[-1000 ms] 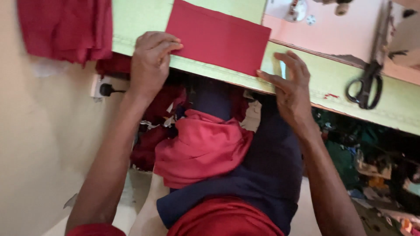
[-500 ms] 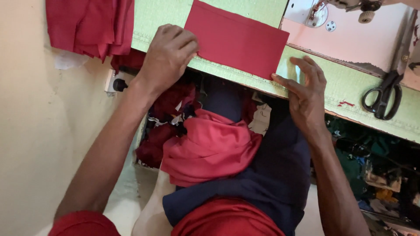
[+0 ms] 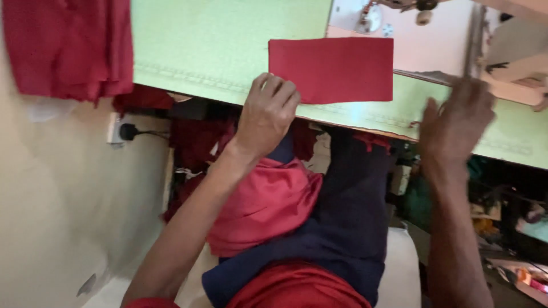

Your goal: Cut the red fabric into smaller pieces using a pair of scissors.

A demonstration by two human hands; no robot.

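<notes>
Lifted off the red cloth piece (image 3: 331, 69), a flat, smooth rectangle lying on the green table (image 3: 228, 40), the right hand (image 3: 456, 128) hovers open and blurred beside it, while the left hand (image 3: 267, 114) pins its near corner with curled fingers.

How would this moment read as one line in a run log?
left hand: on folded red rectangular cloth | right hand: blurred, apart from cloth | surface: pale green table
</notes>
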